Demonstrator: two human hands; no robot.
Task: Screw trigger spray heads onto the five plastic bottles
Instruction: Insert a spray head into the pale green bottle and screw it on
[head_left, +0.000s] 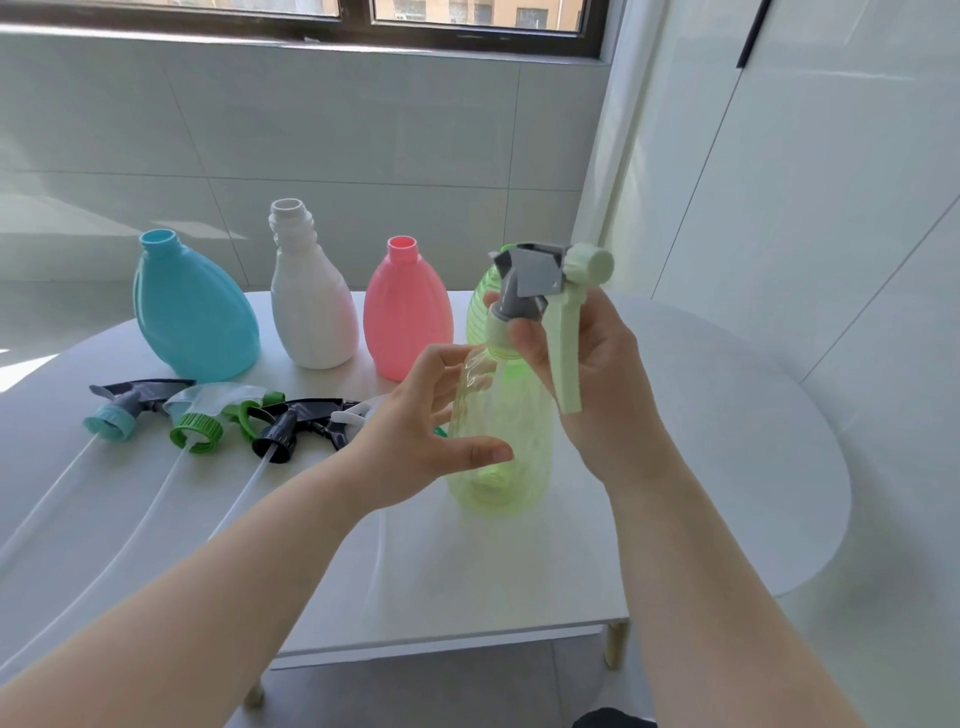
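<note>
Atop upright green bottle (501, 467), spray head (536, 274), nozzle rightward, in right hand (605, 387)

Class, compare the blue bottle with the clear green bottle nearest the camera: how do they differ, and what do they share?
The blue bottle is opaque; the clear green bottle is see-through. The blue bottle's neck is open and bare; the clear green bottle has a spray head at its neck, gripped by the right hand. Both stand on the white table.
</note>
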